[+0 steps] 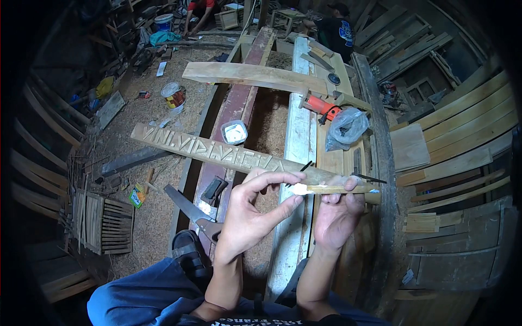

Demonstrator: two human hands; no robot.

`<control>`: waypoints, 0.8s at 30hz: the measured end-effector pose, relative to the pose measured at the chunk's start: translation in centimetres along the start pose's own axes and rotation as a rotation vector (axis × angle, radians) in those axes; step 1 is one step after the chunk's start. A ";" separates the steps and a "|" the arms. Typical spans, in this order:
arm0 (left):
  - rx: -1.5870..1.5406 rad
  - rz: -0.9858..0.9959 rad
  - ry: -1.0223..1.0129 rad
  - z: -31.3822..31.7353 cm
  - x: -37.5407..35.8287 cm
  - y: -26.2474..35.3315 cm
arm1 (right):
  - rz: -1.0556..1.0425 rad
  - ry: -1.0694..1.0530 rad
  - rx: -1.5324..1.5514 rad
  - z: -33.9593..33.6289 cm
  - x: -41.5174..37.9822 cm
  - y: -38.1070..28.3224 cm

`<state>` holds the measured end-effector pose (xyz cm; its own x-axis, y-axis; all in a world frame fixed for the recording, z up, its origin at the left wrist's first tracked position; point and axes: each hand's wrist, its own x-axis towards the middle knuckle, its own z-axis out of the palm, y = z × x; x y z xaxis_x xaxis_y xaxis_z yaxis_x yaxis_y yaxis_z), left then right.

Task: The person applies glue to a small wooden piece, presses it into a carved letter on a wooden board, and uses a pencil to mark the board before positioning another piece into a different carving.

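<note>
In my right hand (pixel 338 217) is a thin wooden stick (pixel 331 189), pinched between the thumb and fingers and lying nearly level. White paste (pixel 300 189) coats its left end. My left hand (pixel 255 209) is beside that end, thumb and index finger apart, with a gap between them and the paste. Beyond both hands a long wooden plank (pixel 209 151) with carved letters lies slantwise across the bench; my hands hide part of its right end. Behind it stands a small square tub (pixel 234 132) of white paste.
A handsaw (pixel 187 207) and a dark block (pixel 214 188) lie near my left arm. An orange power tool (pixel 321 106) and a plastic bag (pixel 348 129) are at the right. A curved board (pixel 250 76) crosses the bench. Two people work farther back.
</note>
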<state>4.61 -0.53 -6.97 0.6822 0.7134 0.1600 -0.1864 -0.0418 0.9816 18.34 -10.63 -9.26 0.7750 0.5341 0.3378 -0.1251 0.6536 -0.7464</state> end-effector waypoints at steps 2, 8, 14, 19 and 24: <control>0.007 0.065 0.004 0.0 0.3 -0.2 | -0.008 -0.004 -0.006 0.0 0.0 0.0; 0.010 0.144 0.000 0.1 0.3 -0.2 | -0.033 -0.013 -0.004 0.1 0.0 -0.1; -0.039 0.127 0.010 0.1 0.2 -0.2 | -0.046 -0.049 0.009 0.2 -0.2 -0.1; -0.060 0.137 0.017 0.1 0.2 -0.1 | -0.125 -0.027 -0.041 0.1 -0.1 -0.1; -0.059 0.129 0.066 0.0 0.2 0.1 | -0.111 -0.068 -0.023 0.3 -0.1 -0.6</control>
<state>4.72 -0.44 -6.89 0.6023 0.7491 0.2757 -0.3124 -0.0966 0.9450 18.09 -10.89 -8.68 0.7392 0.4947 0.4569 -0.0261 0.6990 -0.7147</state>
